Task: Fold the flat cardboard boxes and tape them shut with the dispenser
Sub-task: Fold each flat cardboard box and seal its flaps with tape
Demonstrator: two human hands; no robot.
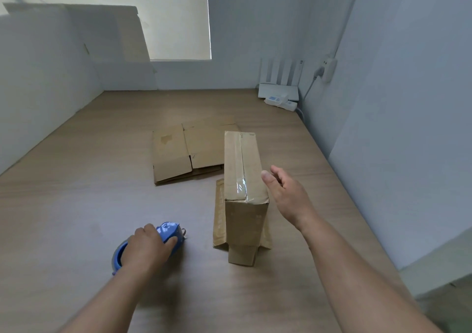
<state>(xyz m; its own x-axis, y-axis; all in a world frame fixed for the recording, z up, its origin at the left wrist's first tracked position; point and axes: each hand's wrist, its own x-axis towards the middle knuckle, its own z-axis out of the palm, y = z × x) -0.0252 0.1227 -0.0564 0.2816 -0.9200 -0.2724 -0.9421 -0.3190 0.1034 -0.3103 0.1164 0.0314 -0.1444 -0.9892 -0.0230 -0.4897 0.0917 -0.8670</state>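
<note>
Box [242, 179], top seam taped and bottom flaps splayed, stood just left of the relaxed, empty right hand [286, 197], while the left hand [146, 246] gripped the dispenser [169, 230], so flipping the box to tape its bottom seemed next.

Open table [63, 218] lies left; the taped box [242, 169] and flat cardboard [171, 154] block the middle

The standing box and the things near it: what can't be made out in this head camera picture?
All from the head view:
The box: underside and far side, hidden by its own body.
The tape dispenser: mostly covered by the left hand; tape roll unseen.
The right hand: contact with the box unclear.
The flat cardboard: right edge hidden behind the box.
The power strip: labels too small.
</note>
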